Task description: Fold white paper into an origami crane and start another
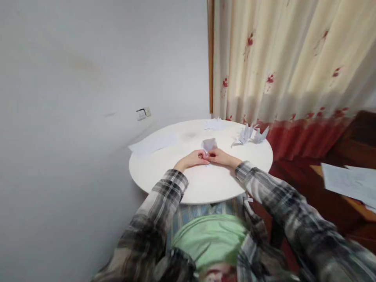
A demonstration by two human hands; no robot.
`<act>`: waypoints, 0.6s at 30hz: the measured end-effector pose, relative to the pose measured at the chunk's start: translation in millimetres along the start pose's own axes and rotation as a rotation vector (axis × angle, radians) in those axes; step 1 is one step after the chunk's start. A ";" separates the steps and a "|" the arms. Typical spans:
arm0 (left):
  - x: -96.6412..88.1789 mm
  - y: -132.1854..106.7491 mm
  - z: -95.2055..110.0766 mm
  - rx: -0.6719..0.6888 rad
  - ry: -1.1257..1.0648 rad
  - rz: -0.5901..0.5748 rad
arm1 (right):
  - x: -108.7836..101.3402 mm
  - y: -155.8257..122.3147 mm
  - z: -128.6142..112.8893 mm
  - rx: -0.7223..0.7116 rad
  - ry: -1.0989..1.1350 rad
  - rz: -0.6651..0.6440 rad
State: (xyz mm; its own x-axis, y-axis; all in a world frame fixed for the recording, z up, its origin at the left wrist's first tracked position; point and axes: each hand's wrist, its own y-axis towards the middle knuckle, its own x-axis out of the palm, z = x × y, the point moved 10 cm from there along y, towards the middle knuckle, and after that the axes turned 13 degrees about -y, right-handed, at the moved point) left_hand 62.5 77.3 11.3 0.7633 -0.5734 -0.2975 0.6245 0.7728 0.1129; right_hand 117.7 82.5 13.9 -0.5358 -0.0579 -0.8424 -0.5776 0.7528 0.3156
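Observation:
A small folded piece of white paper (209, 144) is held between both hands over the middle of the round white table (164, 172). My left hand (194, 158) pinches its near edge from the left, fingers curled. From the right, my right hand (221, 156) grips the same edge, its fingertips meeting those of the left hand. The paper's upper part stands out beyond the fingers; its lower part is mostly hidden by them.
Two folded paper shapes with pointed petals (246, 134) stand at the table's right. Flat paper sheets (152, 144) lie at its left, and more paper (214, 124) at the back. A wall (73, 117) borders the left; a curtain (279, 58) hangs behind. Papers (349, 182) lie on furniture at right.

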 end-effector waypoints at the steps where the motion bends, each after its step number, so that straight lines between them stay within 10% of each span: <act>1: -0.4 0.0 -1.2 -0.002 -0.013 -0.001 | 0.8 0.0 0.7 0.002 0.003 -0.002; 18: -20.6 9.7 -12.3 0.078 0.021 0.106 | -3.3 -0.5 2.1 0.063 -0.054 0.011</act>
State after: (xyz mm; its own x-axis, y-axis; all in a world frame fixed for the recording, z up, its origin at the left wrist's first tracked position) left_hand 50.7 99.9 6.9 0.8227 -0.4829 -0.2999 0.5519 0.8050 0.2179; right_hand 121.1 83.7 15.6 -0.5066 -0.0154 -0.8620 -0.5313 0.7930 0.2981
